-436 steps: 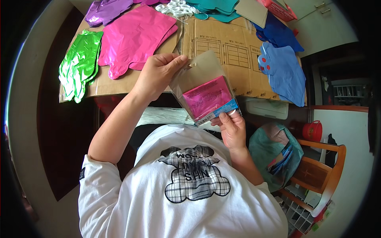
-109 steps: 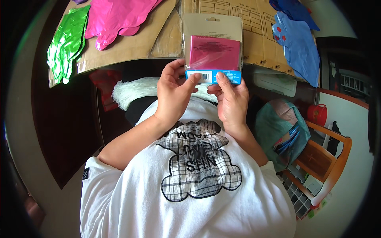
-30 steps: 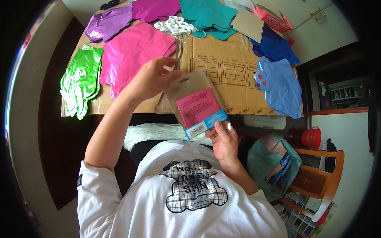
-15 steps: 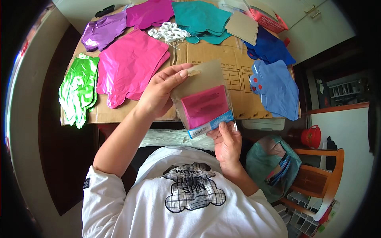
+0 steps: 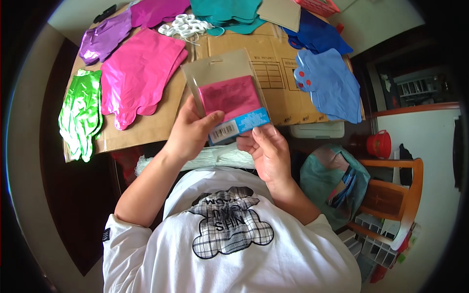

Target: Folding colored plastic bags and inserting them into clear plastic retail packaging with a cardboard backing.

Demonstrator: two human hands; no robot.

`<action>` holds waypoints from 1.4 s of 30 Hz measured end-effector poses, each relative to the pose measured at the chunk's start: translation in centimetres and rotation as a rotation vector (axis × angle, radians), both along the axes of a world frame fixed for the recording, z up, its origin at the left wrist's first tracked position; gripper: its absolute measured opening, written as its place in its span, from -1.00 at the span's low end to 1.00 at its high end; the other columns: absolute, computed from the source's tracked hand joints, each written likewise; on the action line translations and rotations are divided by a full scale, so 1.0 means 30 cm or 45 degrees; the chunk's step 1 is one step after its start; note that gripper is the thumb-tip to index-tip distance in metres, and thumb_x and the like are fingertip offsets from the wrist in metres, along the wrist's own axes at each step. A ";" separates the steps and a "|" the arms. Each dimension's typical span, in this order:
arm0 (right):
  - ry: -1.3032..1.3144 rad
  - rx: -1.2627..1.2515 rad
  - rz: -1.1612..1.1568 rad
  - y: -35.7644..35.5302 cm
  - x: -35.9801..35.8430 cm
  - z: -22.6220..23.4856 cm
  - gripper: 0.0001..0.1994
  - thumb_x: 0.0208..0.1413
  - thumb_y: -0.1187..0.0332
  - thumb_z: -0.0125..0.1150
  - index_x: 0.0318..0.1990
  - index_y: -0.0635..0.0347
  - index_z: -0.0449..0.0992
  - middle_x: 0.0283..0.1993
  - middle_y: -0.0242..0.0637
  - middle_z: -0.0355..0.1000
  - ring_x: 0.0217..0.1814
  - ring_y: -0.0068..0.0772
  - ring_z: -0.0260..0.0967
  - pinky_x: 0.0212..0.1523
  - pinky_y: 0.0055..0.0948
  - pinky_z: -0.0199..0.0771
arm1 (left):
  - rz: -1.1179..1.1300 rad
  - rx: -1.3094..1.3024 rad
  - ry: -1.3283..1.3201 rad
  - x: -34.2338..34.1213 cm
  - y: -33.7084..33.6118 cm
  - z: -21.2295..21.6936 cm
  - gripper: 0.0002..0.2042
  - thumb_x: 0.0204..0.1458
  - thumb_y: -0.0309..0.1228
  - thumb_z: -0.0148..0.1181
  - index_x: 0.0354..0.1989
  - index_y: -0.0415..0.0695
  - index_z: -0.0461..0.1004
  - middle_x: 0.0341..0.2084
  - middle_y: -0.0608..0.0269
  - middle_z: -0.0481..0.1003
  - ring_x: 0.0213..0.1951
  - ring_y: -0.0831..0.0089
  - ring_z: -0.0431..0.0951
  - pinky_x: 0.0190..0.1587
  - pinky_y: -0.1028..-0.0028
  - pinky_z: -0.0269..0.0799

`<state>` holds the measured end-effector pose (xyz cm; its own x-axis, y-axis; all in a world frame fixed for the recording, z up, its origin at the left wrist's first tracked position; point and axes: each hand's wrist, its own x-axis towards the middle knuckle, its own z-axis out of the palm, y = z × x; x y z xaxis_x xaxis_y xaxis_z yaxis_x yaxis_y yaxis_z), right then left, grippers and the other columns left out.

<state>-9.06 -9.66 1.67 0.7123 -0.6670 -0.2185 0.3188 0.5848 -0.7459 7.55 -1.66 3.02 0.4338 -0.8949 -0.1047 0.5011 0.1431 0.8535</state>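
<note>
Both my hands hold a clear plastic packet [image 5: 230,95] in front of my chest, above the near edge of the cardboard. Inside it lies a folded piece of bright pink foil against a tan card, with a blue barcode label across the lower end. My left hand [image 5: 191,128] grips the packet's left side, its thumb over the front by the label. At the bottom edge, my right hand [image 5: 269,150] pinches the label's right part between thumb and fingers. A hanging slot shows in the packet's top.
Cardboard [image 5: 220,46] covers the table. Around it lie flat foil balloons: green [image 5: 80,115], pink [image 5: 139,73], purple [image 5: 105,41], teal [image 5: 227,12] and light blue [image 5: 330,85]. White ribbon rolls [image 5: 183,25] and tan cards [image 5: 279,13] sit behind. A wooden chair [image 5: 386,195] stands right.
My left hand has moved from the packet's upper corner down to its lower left side. The packet has shifted left and slightly up in view, and the view itself has shifted.
</note>
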 end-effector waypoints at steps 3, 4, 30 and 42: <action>0.124 -0.040 -0.048 -0.020 -0.019 -0.006 -0.81 0.21 0.33 0.10 -0.17 0.28 0.41 -0.30 -0.18 0.50 -0.34 -0.39 0.51 -0.26 -0.38 0.55 | -0.017 0.032 -0.117 0.013 -0.020 0.017 -0.57 0.08 -0.64 0.08 0.13 -0.27 0.16 -0.04 0.16 0.42 -0.01 0.48 0.43 0.08 0.44 0.35; 0.165 -0.037 -0.056 -0.026 -0.023 -0.005 -0.82 0.21 0.33 0.10 -0.17 0.27 0.41 -0.31 -0.17 0.51 -0.35 -0.38 0.51 -0.26 -0.38 0.55 | -0.025 0.034 -0.124 0.020 -0.027 0.017 -0.56 0.08 -0.64 0.08 0.14 -0.27 0.15 -0.04 0.16 0.42 0.00 0.47 0.42 0.09 0.44 0.34; 0.400 -0.425 0.252 -0.202 -0.017 0.063 -0.82 0.24 0.31 0.04 -0.18 0.26 0.38 -0.32 -0.14 0.52 -0.37 -0.41 0.52 -0.29 -0.45 0.57 | 0.080 -0.065 -1.267 0.104 0.044 0.000 -0.46 0.05 -0.52 0.19 0.22 -0.23 0.17 0.14 0.01 0.29 0.20 0.22 0.30 0.20 0.31 0.24; 0.215 -0.451 0.394 -0.091 -0.070 0.070 -0.61 0.21 0.31 0.04 0.10 0.41 0.33 -0.09 -0.15 0.49 -0.13 -0.44 0.47 -0.07 -0.49 0.45 | -0.085 0.069 -0.217 -0.055 0.160 0.010 -0.33 -0.06 -0.67 0.22 0.22 -0.19 0.00 -0.08 0.18 0.37 -0.09 0.47 0.46 -0.11 0.48 0.46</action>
